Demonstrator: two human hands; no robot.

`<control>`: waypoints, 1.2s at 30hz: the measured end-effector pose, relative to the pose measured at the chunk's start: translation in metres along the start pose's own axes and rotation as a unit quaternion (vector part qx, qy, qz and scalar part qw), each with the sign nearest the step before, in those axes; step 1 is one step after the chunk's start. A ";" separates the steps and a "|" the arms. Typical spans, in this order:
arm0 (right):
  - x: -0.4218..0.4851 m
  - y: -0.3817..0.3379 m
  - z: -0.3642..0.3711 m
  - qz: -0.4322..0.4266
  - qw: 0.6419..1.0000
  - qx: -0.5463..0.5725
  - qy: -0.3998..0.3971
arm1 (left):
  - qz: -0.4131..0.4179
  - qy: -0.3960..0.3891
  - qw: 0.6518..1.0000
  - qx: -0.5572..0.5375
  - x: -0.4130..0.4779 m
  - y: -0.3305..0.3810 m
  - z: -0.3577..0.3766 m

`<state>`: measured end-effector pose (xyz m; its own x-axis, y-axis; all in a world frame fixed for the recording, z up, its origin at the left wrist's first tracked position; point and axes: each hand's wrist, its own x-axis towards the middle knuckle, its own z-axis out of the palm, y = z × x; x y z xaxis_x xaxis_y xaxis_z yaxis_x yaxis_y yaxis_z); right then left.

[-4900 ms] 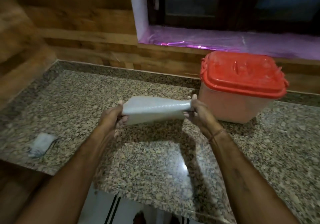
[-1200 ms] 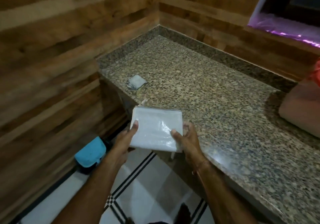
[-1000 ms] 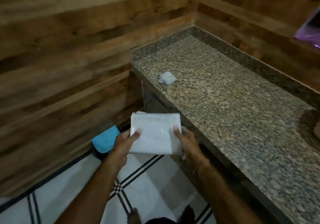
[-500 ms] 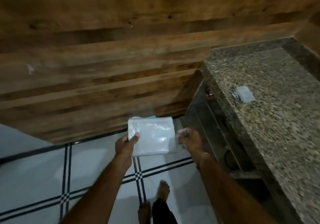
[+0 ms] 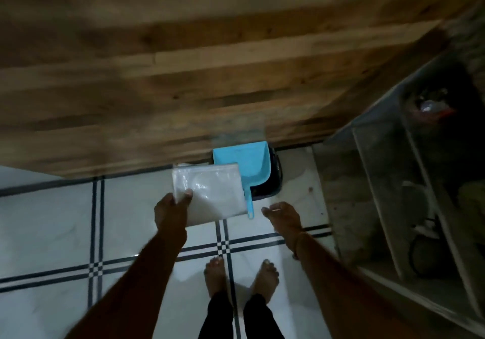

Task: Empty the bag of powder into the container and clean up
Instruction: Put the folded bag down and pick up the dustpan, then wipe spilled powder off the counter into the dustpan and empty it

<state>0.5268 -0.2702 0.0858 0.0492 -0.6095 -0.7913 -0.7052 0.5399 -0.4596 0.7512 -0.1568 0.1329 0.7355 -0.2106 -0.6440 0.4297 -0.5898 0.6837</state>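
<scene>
Left hand [image 5: 172, 211] pinching folded white bag [image 5: 210, 191] mid-frame, right hand [image 5: 282, 216] open, empty; blue dustpan [image 5: 242, 164] just behind on bin [image 5: 270, 181].

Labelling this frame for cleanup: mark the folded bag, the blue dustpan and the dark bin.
folded bag [image 5: 210, 191], head view, middle of its flat face.
blue dustpan [image 5: 245, 160], head view, its scoop.
dark bin [image 5: 267, 189], head view, front rim.

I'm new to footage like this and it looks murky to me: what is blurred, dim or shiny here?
Head view: dim overall; the wood-panelled wall is smeared by motion blur; the shelves at right are dark and soft; the folded white bag in the left hand shows glare; the floor tiles gleam faintly; the blue dustpan stays fairly crisp.
</scene>
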 end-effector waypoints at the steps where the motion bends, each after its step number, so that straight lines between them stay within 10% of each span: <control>1: 0.020 0.004 0.011 0.009 1.000 -0.011 -0.017 | 0.000 0.004 1.000 -0.006 0.018 -0.006 0.008; 12: 0.201 0.056 0.140 0.062 0.986 0.141 -0.060 | -0.060 -0.002 0.996 -0.069 0.149 -0.098 0.078; 25: 0.059 0.142 0.043 0.038 0.967 0.138 0.210 | -0.046 0.065 0.994 -0.080 0.131 -0.069 0.115; 36: 0.096 0.174 0.032 0.022 0.965 0.184 0.185 | -0.048 -0.038 0.998 0.018 0.173 -0.096 0.201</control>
<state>0.4313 -0.2163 -0.0829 -0.2785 -0.7101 -0.6467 -0.3983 0.6981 -0.5950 0.7313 -0.2933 -0.1132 0.6500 -0.2098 -0.7304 0.4760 -0.6368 0.6066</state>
